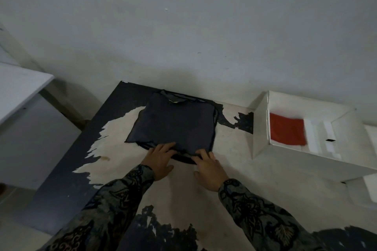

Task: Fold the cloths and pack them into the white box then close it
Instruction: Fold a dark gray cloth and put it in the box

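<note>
Two patterned sleeves point(114, 195) come up from the bottom of the view, dark with a paler leaf-and-scroll print. They end in the left hand point(160, 160) and the right hand point(210, 166), set side by side on a table point(234, 206) whose dark coating has peeled away to show pale board.

Both hands meet the near edge of a folded dark cloth point(173, 124) that lies flat on the table. The left hand's fingers are stretched forward and lie on top of the cloth's near edge. The right hand's fingertips reach the hem just beside the left hand; its fingers look fairly straight — whether they tuck under the fabric or only press on it cannot be told. A darker rim of fabric shows under both hands.

Beyond the fingers the cloth runs away toward the wall point(183, 26), roughly square, with a neckline-like opening at its far edge.

Well to the right of the right hand stands the white box point(260, 128), open — its flaps up. A folded red cloth point(287, 131) lies inside it, against the box's left wall.

Far to the left of the left hand stands a white surface point(18, 87), apart from the table.
</note>
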